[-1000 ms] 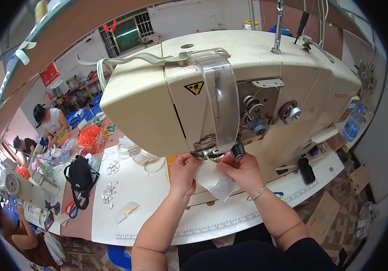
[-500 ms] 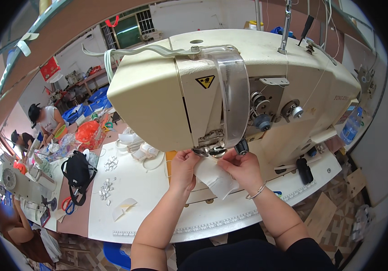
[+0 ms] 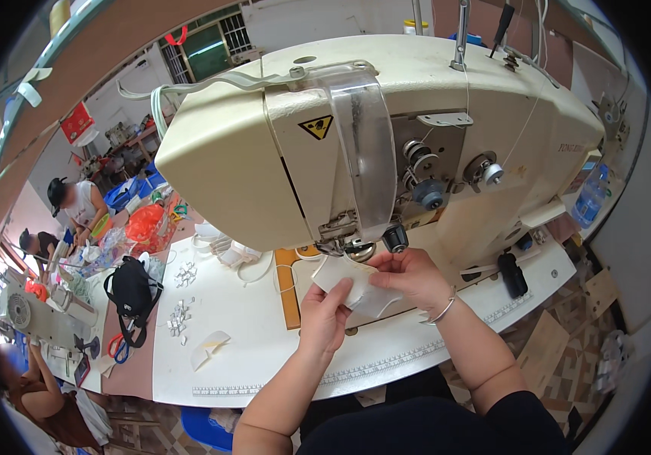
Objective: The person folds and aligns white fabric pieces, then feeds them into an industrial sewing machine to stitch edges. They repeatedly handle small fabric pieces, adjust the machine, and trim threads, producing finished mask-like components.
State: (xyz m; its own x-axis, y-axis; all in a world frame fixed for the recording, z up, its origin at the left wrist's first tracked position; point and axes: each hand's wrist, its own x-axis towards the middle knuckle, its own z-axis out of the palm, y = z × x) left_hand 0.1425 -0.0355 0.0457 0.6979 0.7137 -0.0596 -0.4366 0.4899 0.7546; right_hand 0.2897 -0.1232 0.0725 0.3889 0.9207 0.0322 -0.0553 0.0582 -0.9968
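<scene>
A curved white fabric piece is held between my two hands, just in front of the needle area of a large cream sewing machine. My left hand pinches its left side, thumb on top. My right hand grips its upper right edge with bent fingers, close to the machine's black knob. The presser foot sits just above the piece's far edge. Whether a thread still joins the piece to the machine, I cannot tell.
Small white clips or tabs lie scattered on the white table at left, near a translucent scrap. White straps and pieces are heaped behind. A black bag and blue-handled scissors lie further left. Other people work there.
Both hands have drawn the white piece toward me from under the presser foot. My left hand has come lower and changed its hold, uncovering an orange-brown strip beside the machine bed.
</scene>
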